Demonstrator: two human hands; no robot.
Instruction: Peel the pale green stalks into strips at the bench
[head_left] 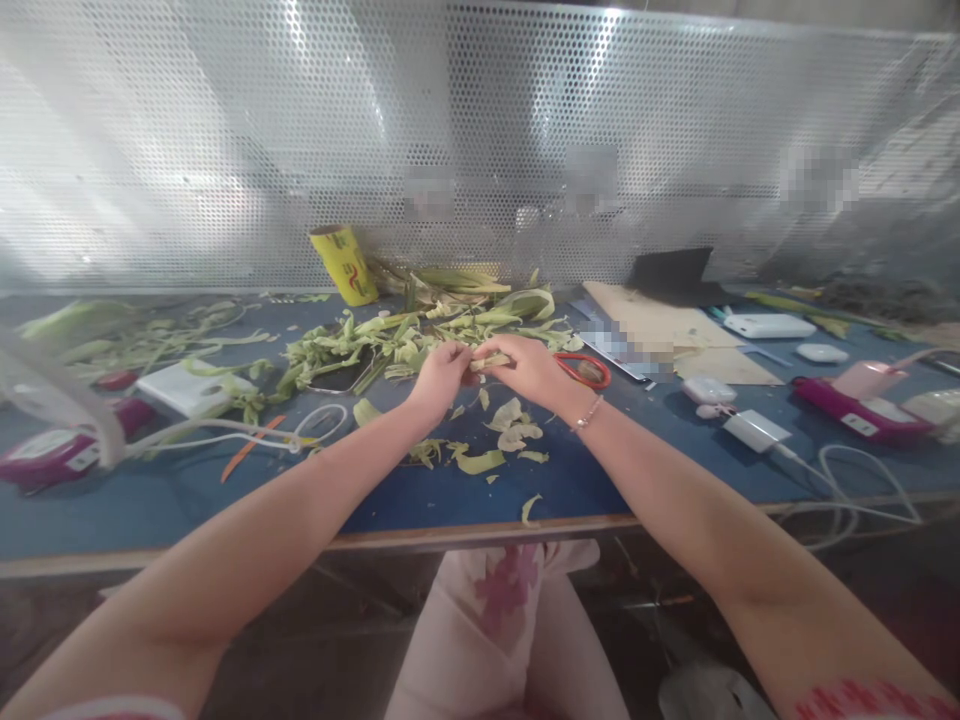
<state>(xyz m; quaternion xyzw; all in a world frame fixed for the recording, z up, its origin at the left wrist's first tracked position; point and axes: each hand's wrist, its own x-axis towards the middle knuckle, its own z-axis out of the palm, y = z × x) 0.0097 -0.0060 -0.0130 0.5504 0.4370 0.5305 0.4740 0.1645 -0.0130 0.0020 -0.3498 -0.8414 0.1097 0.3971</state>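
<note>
My left hand and my right hand meet over the middle of the blue table, fingers closed together on a small pale green plant piece. Its exact kind is hard to tell, and my fingers hide part of it. Behind them spreads a heap of green leaf and husk strips. Loose peeled scraps lie on the table just below my hands. Beside my right wrist rest scissors with red handles.
A yellow tube leans near the perforated metal screen. Cardboard, a white charger with its cable and a purple power strip lie right. Left are an orange strip, a white box and another purple strip.
</note>
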